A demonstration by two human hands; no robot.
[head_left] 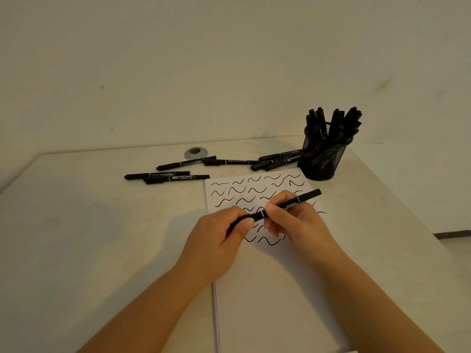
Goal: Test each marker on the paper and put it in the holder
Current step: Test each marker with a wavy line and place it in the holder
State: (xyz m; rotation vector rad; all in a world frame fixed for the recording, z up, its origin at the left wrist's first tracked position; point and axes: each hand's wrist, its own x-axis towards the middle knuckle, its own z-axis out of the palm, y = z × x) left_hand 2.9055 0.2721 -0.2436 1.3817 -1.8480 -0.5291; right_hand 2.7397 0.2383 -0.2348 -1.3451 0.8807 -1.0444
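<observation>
Both hands are being held over the paper (267, 289), and one marker (277, 208) is being gripped between them. Its near-left end is being pinched by the curled fingers of the left hand (219, 240), while the middle of the barrel is being clasped by the right hand (295, 222). The marker's long axis is being kept slanted from near left to far right, the free end pointing toward the holder (323, 159). Whether a cap is being pulled off or pushed on cannot be told. Wavy test strokes (254, 192) are being shown on the far part of the sheet. Farther off, loose markers (183, 169) are lying on the desk (89, 225) to the left, and the holder, standing far right, lies nearer the right hand.
</observation>
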